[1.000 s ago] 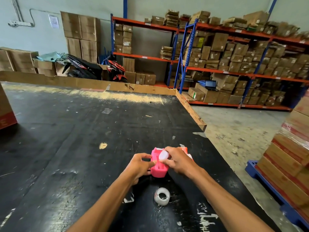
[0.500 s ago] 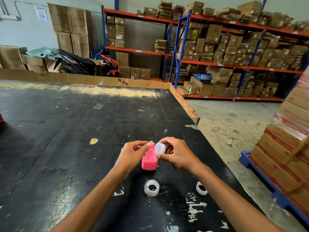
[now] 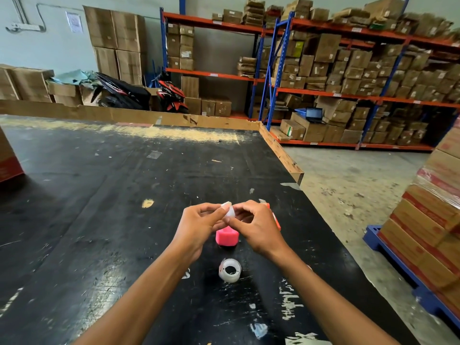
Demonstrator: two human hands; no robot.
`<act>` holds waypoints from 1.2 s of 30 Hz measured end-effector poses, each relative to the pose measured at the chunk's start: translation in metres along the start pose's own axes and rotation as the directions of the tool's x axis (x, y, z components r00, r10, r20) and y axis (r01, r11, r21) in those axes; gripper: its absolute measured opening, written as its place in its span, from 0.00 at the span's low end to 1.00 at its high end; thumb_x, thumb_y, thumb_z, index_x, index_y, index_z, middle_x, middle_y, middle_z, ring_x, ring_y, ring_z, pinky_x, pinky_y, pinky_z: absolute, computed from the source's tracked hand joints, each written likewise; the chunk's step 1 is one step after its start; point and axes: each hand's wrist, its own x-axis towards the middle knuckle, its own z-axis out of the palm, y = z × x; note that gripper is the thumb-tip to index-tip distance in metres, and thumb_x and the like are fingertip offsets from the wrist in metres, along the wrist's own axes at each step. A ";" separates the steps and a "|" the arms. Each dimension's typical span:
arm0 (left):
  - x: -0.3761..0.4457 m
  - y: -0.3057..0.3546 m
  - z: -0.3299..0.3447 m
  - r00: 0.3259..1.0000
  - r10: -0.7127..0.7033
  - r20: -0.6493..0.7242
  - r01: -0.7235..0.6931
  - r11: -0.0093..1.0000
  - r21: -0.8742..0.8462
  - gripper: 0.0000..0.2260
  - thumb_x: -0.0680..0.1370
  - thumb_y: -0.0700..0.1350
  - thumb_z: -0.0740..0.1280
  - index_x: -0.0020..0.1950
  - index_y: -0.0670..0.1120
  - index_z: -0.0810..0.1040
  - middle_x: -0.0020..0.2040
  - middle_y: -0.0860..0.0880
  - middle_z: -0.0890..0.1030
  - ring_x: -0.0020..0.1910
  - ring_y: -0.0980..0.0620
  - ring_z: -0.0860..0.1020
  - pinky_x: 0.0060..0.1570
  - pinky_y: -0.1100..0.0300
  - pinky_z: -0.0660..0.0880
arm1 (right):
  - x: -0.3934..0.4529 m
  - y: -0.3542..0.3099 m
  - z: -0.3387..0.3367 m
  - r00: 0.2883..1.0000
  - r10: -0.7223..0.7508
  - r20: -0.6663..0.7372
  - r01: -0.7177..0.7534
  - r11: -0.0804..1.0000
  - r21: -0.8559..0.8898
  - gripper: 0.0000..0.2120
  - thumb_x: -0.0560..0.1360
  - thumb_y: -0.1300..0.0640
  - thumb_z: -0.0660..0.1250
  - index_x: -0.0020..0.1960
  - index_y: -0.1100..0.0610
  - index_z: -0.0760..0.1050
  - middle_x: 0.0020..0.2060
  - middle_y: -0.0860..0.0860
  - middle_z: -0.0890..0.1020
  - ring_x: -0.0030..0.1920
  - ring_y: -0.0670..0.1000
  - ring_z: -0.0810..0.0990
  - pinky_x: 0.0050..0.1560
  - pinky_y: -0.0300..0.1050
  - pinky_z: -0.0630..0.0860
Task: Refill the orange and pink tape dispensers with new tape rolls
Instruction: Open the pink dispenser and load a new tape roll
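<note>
Your two hands [image 3: 231, 225] meet above the dispenser [image 3: 227, 237] on the table [image 3: 99, 195], a tape roll [image 3: 229, 270] lying nearer you.

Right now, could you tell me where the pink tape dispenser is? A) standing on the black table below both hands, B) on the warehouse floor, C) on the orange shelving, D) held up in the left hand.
A: the pink tape dispenser stands on the black table, while the left hand and right hand pinch a small white tape roll above it.
</note>
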 end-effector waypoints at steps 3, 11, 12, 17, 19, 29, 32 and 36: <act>-0.003 -0.006 0.000 1.000 0.015 0.003 -0.015 1.000 -0.009 0.10 0.74 0.40 0.70 0.51 0.35 0.83 0.42 0.40 0.86 0.40 0.50 0.85 0.41 0.64 0.81 | -0.004 0.004 0.008 0.999 -0.031 0.039 0.033 0.998 -0.054 0.05 0.74 0.59 0.70 0.44 0.60 0.83 0.38 0.46 0.75 0.38 0.38 0.75 0.39 0.32 0.70; -0.007 -0.007 -0.005 0.990 -0.083 0.117 0.093 0.992 -0.084 0.11 0.78 0.41 0.65 0.52 0.34 0.82 0.41 0.43 0.85 0.40 0.52 0.84 0.46 0.64 0.81 | -0.010 0.003 0.001 0.999 -0.028 0.040 0.030 0.998 -0.047 0.07 0.73 0.58 0.71 0.48 0.60 0.84 0.43 0.51 0.78 0.44 0.45 0.78 0.47 0.35 0.77; -0.008 -0.006 -0.004 0.989 -0.094 0.118 0.106 0.990 -0.092 0.12 0.79 0.41 0.64 0.51 0.33 0.81 0.39 0.44 0.85 0.38 0.52 0.83 0.44 0.65 0.81 | -0.011 0.003 -0.001 0.999 -0.025 0.035 0.027 0.999 -0.034 0.07 0.73 0.59 0.72 0.48 0.60 0.84 0.45 0.53 0.79 0.45 0.45 0.79 0.47 0.34 0.77; -0.008 -0.007 0.002 0.987 -0.127 0.100 0.132 0.990 -0.051 0.08 0.79 0.38 0.64 0.48 0.35 0.82 0.34 0.45 0.82 0.33 0.54 0.80 0.38 0.66 0.81 | -0.019 -0.001 -0.006 1.000 0.027 0.016 -0.027 0.999 0.026 0.07 0.72 0.59 0.73 0.48 0.62 0.84 0.46 0.56 0.86 0.45 0.48 0.84 0.47 0.38 0.80; -0.008 -0.009 0.001 0.988 -0.136 0.070 0.136 0.991 0.005 0.09 0.78 0.39 0.65 0.51 0.34 0.81 0.37 0.43 0.81 0.32 0.54 0.81 0.36 0.66 0.81 | -0.023 -0.004 -0.014 0.997 0.080 -0.007 -0.080 0.997 -0.015 0.07 0.71 0.59 0.73 0.45 0.63 0.83 0.43 0.55 0.86 0.41 0.47 0.83 0.42 0.35 0.78; -0.012 -0.023 -0.017 0.990 -0.142 -0.001 0.142 0.988 0.066 0.06 0.77 0.38 0.67 0.50 0.36 0.80 0.44 0.38 0.82 0.39 0.48 0.82 0.39 0.64 0.82 | -0.057 -0.005 -0.032 0.728 0.581 0.365 -0.167 0.666 -0.727 0.19 0.66 0.52 0.76 0.51 0.53 0.71 0.49 0.49 0.72 0.50 0.53 0.74 0.48 0.49 0.73; -0.016 -0.024 -0.021 0.988 -0.156 -0.009 0.157 0.986 0.054 0.06 0.76 0.38 0.68 0.51 0.36 0.79 0.45 0.37 0.82 0.41 0.46 0.82 0.41 0.63 0.82 | -0.056 -0.004 -0.031 0.713 0.591 0.376 -0.161 0.661 -0.733 0.22 0.64 0.48 0.77 0.50 0.53 0.70 0.49 0.50 0.75 0.51 0.54 0.75 0.46 0.50 0.72; -0.021 -0.022 -0.028 0.987 -0.157 -0.036 0.158 0.987 0.029 0.06 0.75 0.38 0.69 0.50 0.36 0.79 0.44 0.39 0.83 0.41 0.46 0.83 0.42 0.63 0.82 | -0.045 -0.009 -0.019 0.838 0.398 0.373 -0.011 0.696 -0.718 0.23 0.67 0.44 0.74 0.55 0.55 0.74 0.52 0.51 0.78 0.53 0.54 0.77 0.49 0.51 0.74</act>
